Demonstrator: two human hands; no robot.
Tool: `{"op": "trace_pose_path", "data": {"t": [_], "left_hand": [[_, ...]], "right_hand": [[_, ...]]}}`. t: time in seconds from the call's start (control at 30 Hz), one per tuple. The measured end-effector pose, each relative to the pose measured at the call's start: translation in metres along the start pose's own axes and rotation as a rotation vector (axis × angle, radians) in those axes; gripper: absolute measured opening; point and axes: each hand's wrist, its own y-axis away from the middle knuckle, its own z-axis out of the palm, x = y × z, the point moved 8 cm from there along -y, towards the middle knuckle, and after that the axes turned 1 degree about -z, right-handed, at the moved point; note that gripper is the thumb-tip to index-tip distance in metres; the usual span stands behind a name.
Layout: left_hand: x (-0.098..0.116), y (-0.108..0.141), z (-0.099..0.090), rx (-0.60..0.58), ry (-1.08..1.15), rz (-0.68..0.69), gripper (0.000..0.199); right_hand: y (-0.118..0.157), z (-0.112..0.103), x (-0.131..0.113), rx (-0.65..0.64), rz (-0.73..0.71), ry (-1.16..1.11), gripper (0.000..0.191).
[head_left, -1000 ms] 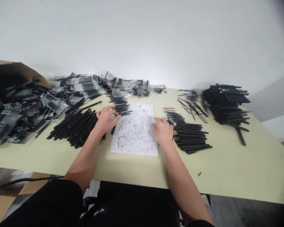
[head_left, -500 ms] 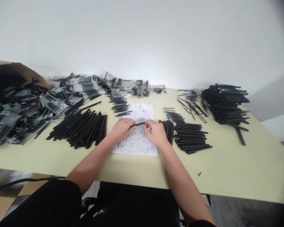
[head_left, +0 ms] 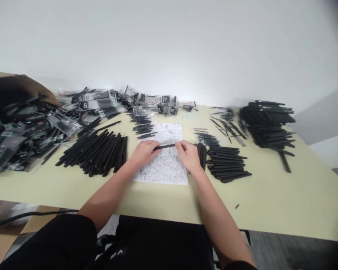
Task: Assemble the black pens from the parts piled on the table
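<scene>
A black pen (head_left: 166, 146) lies nearly level between my two hands, over a scribbled white sheet (head_left: 166, 168). My left hand (head_left: 144, 153) is closed on its left end. The fingertips of my right hand (head_left: 188, 154) pinch the right end. Thick black pens (head_left: 101, 152) are piled left of the sheet. More black pens (head_left: 227, 161) are stacked to the right, and a few upright-lying ones (head_left: 202, 154) are partly hidden by my right hand. Thin black refills (head_left: 142, 125) lie at the sheet's upper left edge.
Packaged items in clear wrappers (head_left: 97, 100) heap along the back left, beside a cardboard box (head_left: 38, 88). Thin parts (head_left: 208, 138) and loose sticks (head_left: 228, 127) lie right of centre. A tall black pile (head_left: 266, 120) stands far right. One tiny dark piece (head_left: 237, 206) lies near the front edge.
My right hand has shifted a little to the right, to the pen's end, and more of the pen shows between my hands. My left hand has hardly moved.
</scene>
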Motion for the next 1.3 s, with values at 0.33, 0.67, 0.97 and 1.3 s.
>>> {"op": "trace_pose_path", "data": {"t": [0.33, 0.67, 0.97, 1.3], "left_hand": [[-0.007, 0.001, -0.005, 0.038, 0.015, -0.076, 0.019], [-0.007, 0.0, -0.005, 0.009, 0.012, -0.109, 0.02], [-0.007, 0.001, -0.001, -0.016, 0.031, -0.111, 0.02], [-0.008, 0.001, -0.002, -0.014, 0.036, -0.122, 0.019]], "right_hand": [[-0.003, -0.003, -0.003, 0.051, -0.109, 0.194, 0.031], [0.0, -0.003, 0.024, -0.081, 0.123, 0.806, 0.033], [0.003, -0.005, 0.026, -0.18, 0.17, 0.87, 0.038], [0.007, -0.012, 0.025, -0.202, 0.174, 0.83, 0.038]]}}
